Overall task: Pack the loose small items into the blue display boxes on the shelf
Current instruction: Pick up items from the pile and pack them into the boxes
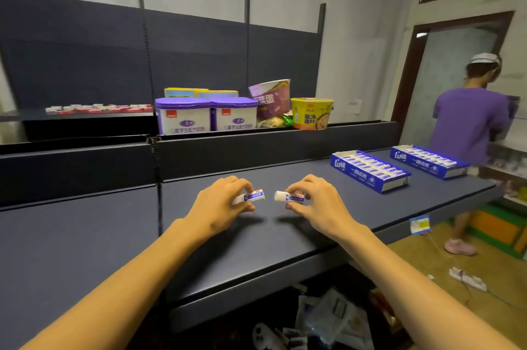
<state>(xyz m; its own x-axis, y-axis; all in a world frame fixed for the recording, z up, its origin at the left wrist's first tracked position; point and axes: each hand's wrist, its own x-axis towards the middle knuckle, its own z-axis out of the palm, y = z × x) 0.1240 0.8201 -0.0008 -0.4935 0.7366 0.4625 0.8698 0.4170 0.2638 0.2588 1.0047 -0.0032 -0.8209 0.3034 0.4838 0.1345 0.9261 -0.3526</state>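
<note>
Dark shelf (256, 238) with two blue boxes (370, 175) at right.
Left hand (221, 202) pinches one small tube (252, 196); right hand (316, 201) pinches another tube (288, 197), both held above the shelf.

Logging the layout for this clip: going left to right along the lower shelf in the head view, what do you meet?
Left hand holding a small white-and-blue tube → right hand holding a second small white-and-blue tube → nearer blue cardboard display box → farther blue cardboard display box.

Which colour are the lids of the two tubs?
Purple lids on the two tubs; head view.
</note>
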